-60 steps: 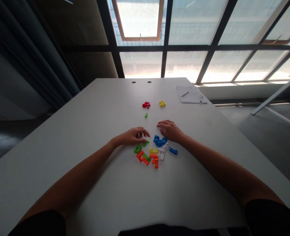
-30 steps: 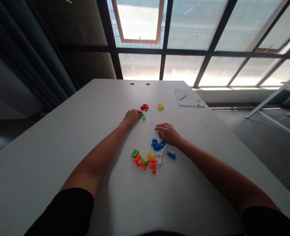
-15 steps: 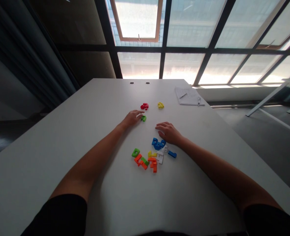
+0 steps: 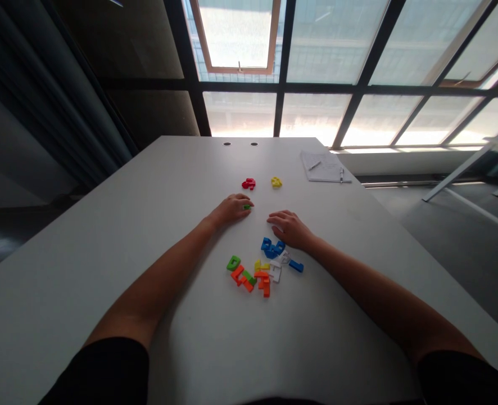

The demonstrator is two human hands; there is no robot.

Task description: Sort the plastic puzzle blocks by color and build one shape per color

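Note:
My left hand [image 4: 233,208] is closed round a small green piece [image 4: 247,207], which shows between the fingertips and thumb. Just beyond it lie a red cluster [image 4: 248,184] and, to the right, a yellow cluster [image 4: 276,182]. My right hand [image 4: 289,227] rests on the table with its fingers apart, holding nothing. Right below it are blue pieces [image 4: 271,248]. Nearer to me lies a loose group of white pieces [image 4: 275,273], orange pieces [image 4: 263,282], a green block [image 4: 233,262], a yellow piece [image 4: 260,266] and a separate blue bar [image 4: 295,265].
The white table [image 4: 105,247] stretches to a window wall. Papers [image 4: 327,167] with two pens lie at its far right. Two round holes are near the far edge. A dark curtain [image 4: 63,84] hangs at the left, and another table's legs stand at the right.
My left hand has shifted slightly right and nearer to me, its fingers now over the green piece, which is mostly covered. My right hand has stayed in place.

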